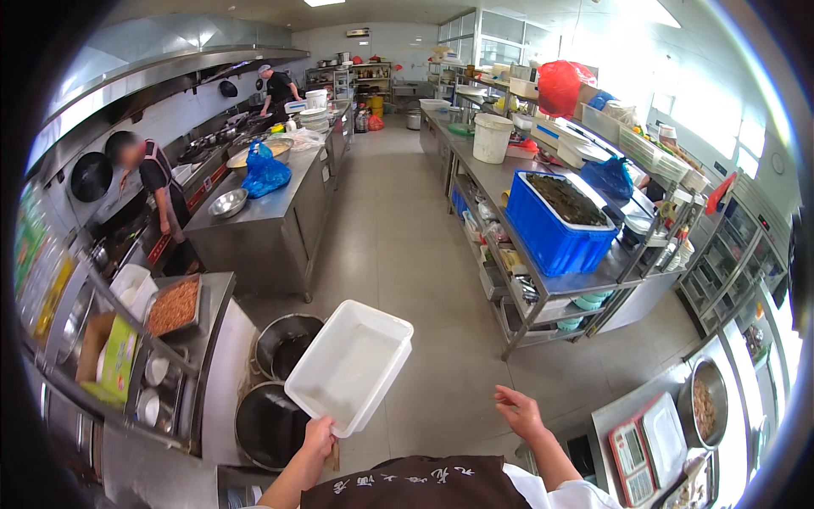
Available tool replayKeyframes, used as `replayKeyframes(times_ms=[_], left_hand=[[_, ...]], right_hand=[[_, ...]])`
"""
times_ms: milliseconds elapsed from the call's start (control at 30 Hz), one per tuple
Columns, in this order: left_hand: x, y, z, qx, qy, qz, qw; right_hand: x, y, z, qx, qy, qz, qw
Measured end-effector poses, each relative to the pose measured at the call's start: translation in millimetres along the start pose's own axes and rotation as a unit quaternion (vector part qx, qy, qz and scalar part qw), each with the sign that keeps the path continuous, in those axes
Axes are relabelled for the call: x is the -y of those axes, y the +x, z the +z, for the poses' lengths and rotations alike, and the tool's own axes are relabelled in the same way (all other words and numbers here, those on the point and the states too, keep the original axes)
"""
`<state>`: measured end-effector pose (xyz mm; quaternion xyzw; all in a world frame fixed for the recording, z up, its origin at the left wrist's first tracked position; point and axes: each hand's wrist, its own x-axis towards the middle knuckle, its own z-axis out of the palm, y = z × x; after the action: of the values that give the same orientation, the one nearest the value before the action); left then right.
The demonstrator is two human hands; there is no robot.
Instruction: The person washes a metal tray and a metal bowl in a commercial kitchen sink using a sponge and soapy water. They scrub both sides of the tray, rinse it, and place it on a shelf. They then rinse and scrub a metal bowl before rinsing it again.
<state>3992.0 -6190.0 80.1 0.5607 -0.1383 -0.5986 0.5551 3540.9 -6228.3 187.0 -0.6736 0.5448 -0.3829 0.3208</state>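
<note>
My left hand grips the near corner of a white plastic tub, which is tilted so its inside faces me. Nothing shows inside the tub apart from a greyish tint on its floor. Behind it, two large dark metal pots, a far one and a nearer one, stand on the floor, partly covered by the tub. My right hand is raised in the air over the floor with its fingers spread and holds nothing. Nearest to it is a counter bearing a digital scale.
A blue crate with dark contents sits on the right steel table. A steel bowl of meat-like pieces stands beyond the scale. At left are a tray of brown granules and a steel counter. Two people work along the stoves.
</note>
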Motion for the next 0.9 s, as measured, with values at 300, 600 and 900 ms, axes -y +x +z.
replayKeyframes(times_ms=[300,600,900], left_hand=[[-93,261,160,0.018,0.009,0.007,1.0],[-228,446,254,-0.061,0.087,0.011,0.994],[-362,728,327,-0.023,0.183,0.057,0.981]], right_hand=[[-113,291,-47,-0.065,-0.034,0.011,0.997],[-68,667,29,0.11,-0.055,-0.128,0.984],[-77,947,92,0.175,-0.108,-0.126,0.97]])
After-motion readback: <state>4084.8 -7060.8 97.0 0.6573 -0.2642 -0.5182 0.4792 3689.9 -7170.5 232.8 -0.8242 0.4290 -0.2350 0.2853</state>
